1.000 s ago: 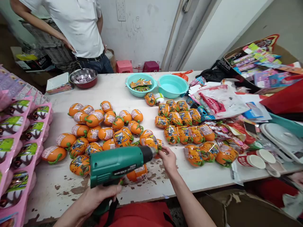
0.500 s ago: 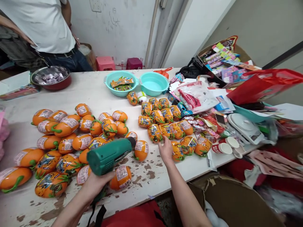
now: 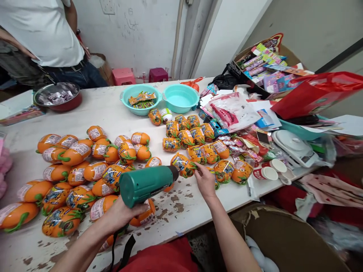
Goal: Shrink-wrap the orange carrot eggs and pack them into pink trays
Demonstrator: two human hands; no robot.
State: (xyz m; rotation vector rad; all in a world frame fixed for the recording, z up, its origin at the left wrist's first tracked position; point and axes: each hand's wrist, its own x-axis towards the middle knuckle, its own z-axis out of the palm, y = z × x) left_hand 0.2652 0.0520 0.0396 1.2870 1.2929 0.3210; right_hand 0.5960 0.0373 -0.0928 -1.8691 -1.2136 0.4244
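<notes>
A green heat gun (image 3: 147,184) is gripped in my left hand (image 3: 120,213), its dark nozzle pointing right. Just beyond that nozzle is an orange carrot-like plastic egg (image 3: 182,165) with a printed wrap and green leafy stem. My right hand (image 3: 205,181) pinches this egg at its stem end with the fingertips. Part of another orange egg (image 3: 146,215) shows beneath the heat gun. Several more wrapped eggs (image 3: 200,153) stand in rows beside my right hand, and a large group of orange eggs (image 3: 78,151) lies to the left.
Two turquoise basins (image 3: 181,99) stand at the back, one holding small packets. A metal bowl (image 3: 58,97) is at the far left, near a person in a white shirt (image 3: 53,34). Paper cups (image 3: 266,173), a white scale (image 3: 295,148) and bags crowd the right. A cardboard box (image 3: 280,234) sits below the edge.
My right hand has taken hold of the front-left egg of the rows and turned it toward the nozzle. The heat gun has moved right, closer to that egg.
</notes>
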